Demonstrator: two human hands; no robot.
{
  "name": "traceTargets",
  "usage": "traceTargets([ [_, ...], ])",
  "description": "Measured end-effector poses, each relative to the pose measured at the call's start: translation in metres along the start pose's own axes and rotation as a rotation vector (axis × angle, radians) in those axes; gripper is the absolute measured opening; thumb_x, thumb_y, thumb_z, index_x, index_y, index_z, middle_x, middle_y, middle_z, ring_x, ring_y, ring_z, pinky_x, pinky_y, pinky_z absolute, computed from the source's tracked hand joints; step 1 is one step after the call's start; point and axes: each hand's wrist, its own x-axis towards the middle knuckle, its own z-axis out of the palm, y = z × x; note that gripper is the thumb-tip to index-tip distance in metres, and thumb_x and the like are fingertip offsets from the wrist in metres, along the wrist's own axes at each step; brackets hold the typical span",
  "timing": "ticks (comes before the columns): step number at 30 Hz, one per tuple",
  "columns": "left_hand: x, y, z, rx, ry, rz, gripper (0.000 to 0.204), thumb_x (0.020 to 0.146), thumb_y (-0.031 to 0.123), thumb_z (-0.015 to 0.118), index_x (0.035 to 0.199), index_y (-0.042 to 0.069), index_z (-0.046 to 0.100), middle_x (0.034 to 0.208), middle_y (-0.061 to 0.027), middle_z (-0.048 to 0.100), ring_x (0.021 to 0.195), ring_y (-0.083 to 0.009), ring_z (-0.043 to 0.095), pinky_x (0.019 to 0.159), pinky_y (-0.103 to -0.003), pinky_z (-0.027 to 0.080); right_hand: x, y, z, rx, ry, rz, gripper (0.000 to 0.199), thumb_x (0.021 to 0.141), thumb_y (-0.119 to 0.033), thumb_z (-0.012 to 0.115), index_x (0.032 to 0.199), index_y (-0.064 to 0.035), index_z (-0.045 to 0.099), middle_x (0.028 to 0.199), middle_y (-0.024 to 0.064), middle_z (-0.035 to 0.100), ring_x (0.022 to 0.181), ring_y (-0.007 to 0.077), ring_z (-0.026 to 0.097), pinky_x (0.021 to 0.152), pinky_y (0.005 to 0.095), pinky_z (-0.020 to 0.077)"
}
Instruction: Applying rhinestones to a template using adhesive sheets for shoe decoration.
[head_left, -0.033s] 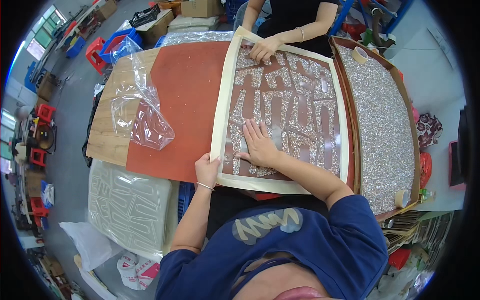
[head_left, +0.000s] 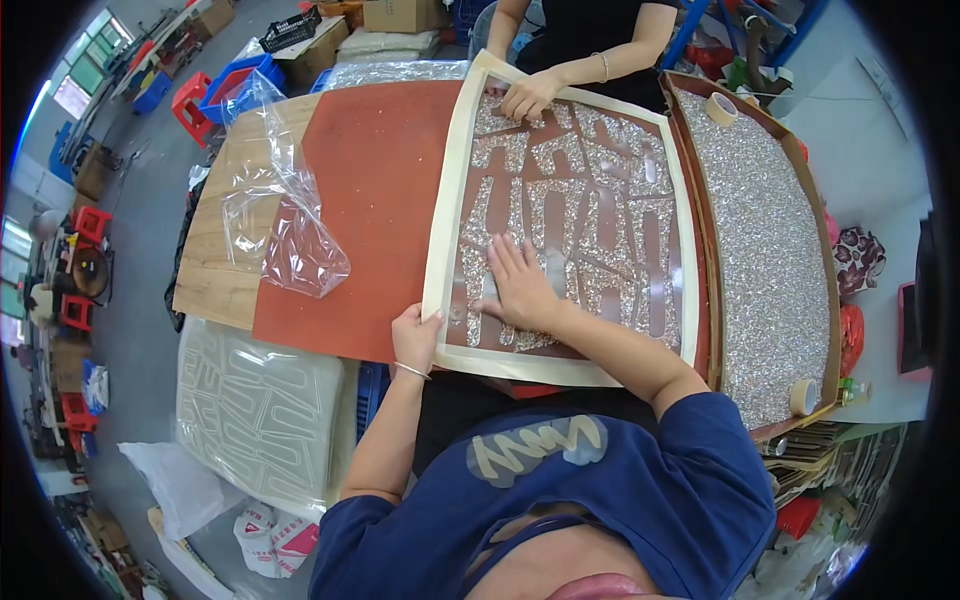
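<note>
Bright, even light; fisheye-bent edges.

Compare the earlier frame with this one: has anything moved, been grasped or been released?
Nothing visibly changed. The right hand lies flat on the glitter sheet, the left hand holds its cream border at the near edge, and the other person's hand rests on the far edge.

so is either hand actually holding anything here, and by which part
The left hand grips the cream-bordered sheet by its near left corner. The right hand lies flat on the glitter pieces, pressing, not gripping.
</note>
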Motion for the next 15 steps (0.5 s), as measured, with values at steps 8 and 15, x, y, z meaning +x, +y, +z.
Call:
traceTargets([
  [8, 0.013, -0.008, 0.017, 0.040, -0.096, -0.022, 0.024, 0.081, -0.003, 0.061, 0.104, -0.010, 0.058, 0.091, -0.0133, 0.066, 0.077, -0.0144, 0.063, 0.070, -0.025, 0.051, 0.034, 0.047, 0.008, -0.016, 0.081, 0.132, 0.085, 0.087, -0.062, 0.034, 0.139, 0.0052, 0.027, 0.147, 0.0223, 0.022, 0.139, 0.0353, 0.012, 0.112, 0.0523, 0.0046],
  [15, 0.014, 0.000, 0.001, 0.064, -0.127, 0.002, 0.020, 0.081, -0.002, 0.061, 0.100, -0.009, 0.058, 0.087, -0.0114, 0.066, 0.076, -0.0138, 0.062, 0.068, -0.026, 0.050, -0.087, -0.012, -0.018, 0.067, -0.044, 0.024, 0.077, 0.089, -0.056, 0.039, 0.140, -0.0001, 0.028, 0.147, 0.0207, 0.023, 0.139, 0.0348, 0.016, 0.111, 0.0530, 0.0057],
])
